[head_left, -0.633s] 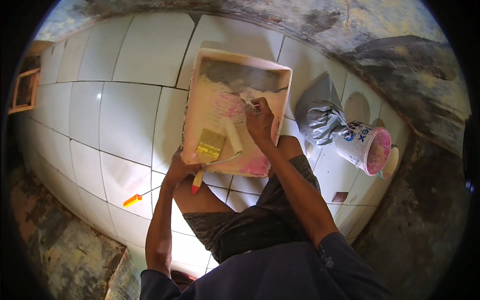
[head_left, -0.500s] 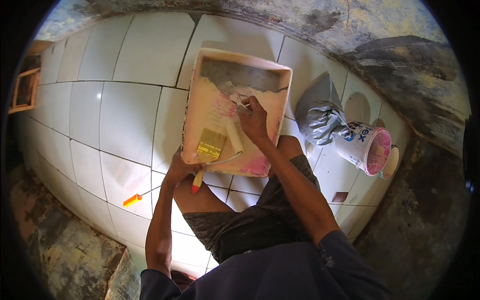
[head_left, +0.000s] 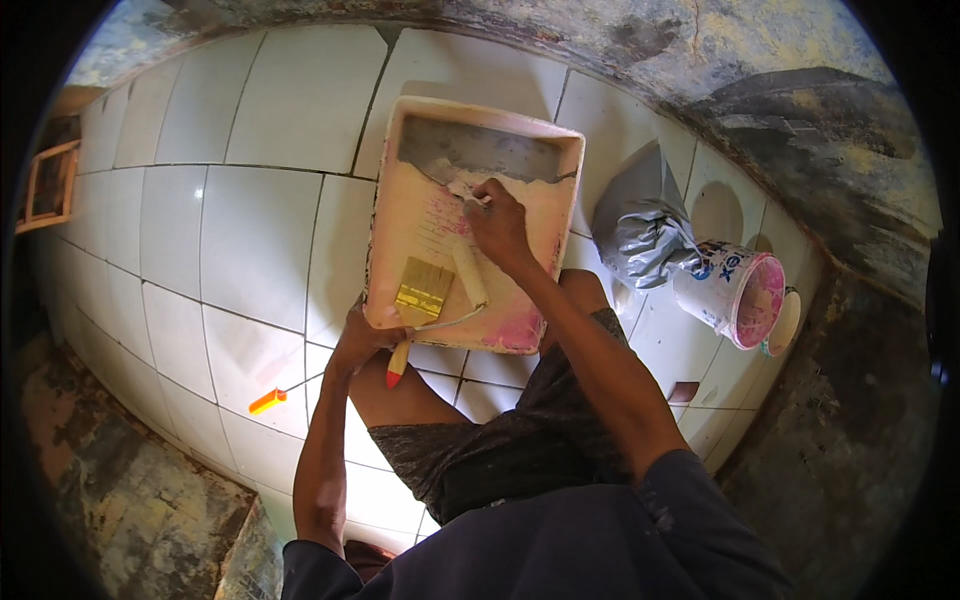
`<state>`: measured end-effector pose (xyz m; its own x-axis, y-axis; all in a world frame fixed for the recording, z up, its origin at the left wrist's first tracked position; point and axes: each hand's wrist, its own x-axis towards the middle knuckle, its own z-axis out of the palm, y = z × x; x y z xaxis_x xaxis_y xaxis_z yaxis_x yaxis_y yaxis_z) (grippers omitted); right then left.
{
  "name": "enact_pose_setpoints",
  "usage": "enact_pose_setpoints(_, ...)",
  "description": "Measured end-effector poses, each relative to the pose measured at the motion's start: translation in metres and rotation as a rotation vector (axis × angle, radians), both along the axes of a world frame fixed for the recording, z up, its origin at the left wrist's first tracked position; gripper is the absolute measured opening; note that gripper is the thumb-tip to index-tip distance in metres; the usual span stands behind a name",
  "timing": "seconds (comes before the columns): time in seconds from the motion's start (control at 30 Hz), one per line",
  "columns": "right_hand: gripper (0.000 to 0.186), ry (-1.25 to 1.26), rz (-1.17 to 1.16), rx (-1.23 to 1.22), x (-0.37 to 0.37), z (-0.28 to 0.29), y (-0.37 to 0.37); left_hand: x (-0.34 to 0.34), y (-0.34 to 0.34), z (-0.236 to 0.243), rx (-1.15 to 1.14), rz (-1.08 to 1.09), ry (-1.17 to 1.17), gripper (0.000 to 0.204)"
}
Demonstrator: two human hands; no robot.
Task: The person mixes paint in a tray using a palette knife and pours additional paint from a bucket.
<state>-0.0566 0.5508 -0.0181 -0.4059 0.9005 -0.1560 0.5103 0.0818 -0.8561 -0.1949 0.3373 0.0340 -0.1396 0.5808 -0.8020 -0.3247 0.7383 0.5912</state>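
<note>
A pink-and-cream stained paint tray (head_left: 405, 230) rests tilted by my knees, its far end bare and grey where a dried paint film (head_left: 460, 178) has come off with a ragged edge. My right hand (head_left: 498, 228) is closed over that edge, fingertips pinching the loose film, though the pinch itself is partly hidden. My left hand (head_left: 362, 335) grips the tray's near left corner. Inside the tray lie a wide paintbrush (head_left: 423, 285), its red-tipped handle hanging over the near rim, and a cream roller (head_left: 468, 272). The roller's wire runs past my left hand to an orange handle (head_left: 268, 402).
Right of the tray stand a crumpled grey plastic bag (head_left: 645, 235), a paint bucket (head_left: 725, 290) lying on its side and a small tub behind it. A small brown square (head_left: 683, 392) lies on the white floor tiles (head_left: 255, 230). Stained walls (head_left: 800, 110) border the floor.
My right hand has shifted slightly left and away from me along the film's edge, and its fingers have curled in. My left hand and the tray stay put.
</note>
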Motion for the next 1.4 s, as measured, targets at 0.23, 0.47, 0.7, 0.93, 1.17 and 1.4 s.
enact_pose_setpoints(0.23, 0.020, -0.178, -0.193, 0.052, 0.056, 0.015, 0.001, 0.003, -0.005, -0.004, 0.074, 0.036, 0.092, 0.055)
enact_pose_setpoints(0.47, 0.024, -0.111, -0.264, 0.008, 0.072, 0.012, -0.012, -0.004, 0.010, 0.007, 0.081, -0.041, 0.235, 0.074)
enact_pose_setpoints(0.7, 0.030, -0.405, 0.058, -0.110, 0.085, 0.034, -0.041, -0.022, 0.006, -0.022, 0.035, -0.044, 0.277, 0.089)
enact_pose_setpoints(0.93, 0.038, -0.562, 0.222, 0.069, 0.100, 0.011, -0.058, -0.005, 0.001, -0.039, 0.006, -0.076, 0.546, 0.079)
enact_pose_setpoints(1.17, 0.041, -0.331, 0.063, -0.103, 0.130, 0.034, -0.051, -0.006, -0.002, -0.036, 0.039, -0.134, 0.535, 0.082)
enact_pose_setpoints(1.4, 0.027, -0.173, -0.413, -0.178, 0.229, 0.065, -0.039, -0.008, -0.021, -0.059, 0.130, -0.116, 0.711, 0.083)
